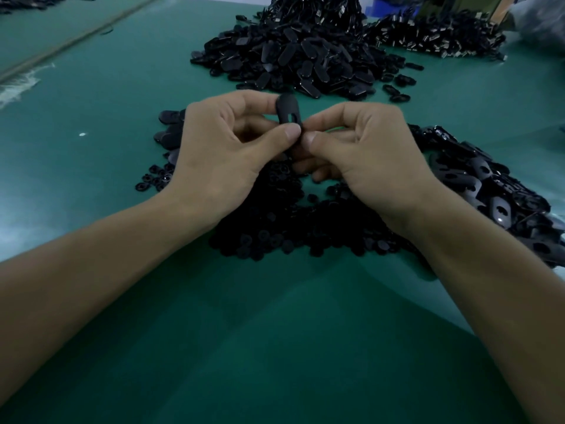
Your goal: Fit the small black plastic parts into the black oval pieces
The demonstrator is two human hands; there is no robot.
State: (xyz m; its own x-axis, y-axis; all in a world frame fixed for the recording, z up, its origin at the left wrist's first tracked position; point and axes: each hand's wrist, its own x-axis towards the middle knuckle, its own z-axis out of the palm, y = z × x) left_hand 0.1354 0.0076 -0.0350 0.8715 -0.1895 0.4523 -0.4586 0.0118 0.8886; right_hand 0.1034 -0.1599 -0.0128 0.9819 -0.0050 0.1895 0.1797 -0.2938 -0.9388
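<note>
A black oval piece [288, 110] stands upright between both hands above the green table [275, 332]. My left hand [223, 154] pinches it with thumb and forefinger. My right hand [363, 157] pinches its lower end from the right, thumb tip against the left thumb. Whether a small part sits between the right fingers is hidden. Under the hands lies a heap of small black plastic parts [293, 228]. More oval pieces [489, 191] with keyhole slots are piled at the right.
A large mound of black oval pieces [299, 56] rises behind the hands, with another pile of parts with metal tabs [437, 35] at the back right. A few oval pieces [171, 130] lie left of my left hand. Blue bin [391, 4] at the far edge.
</note>
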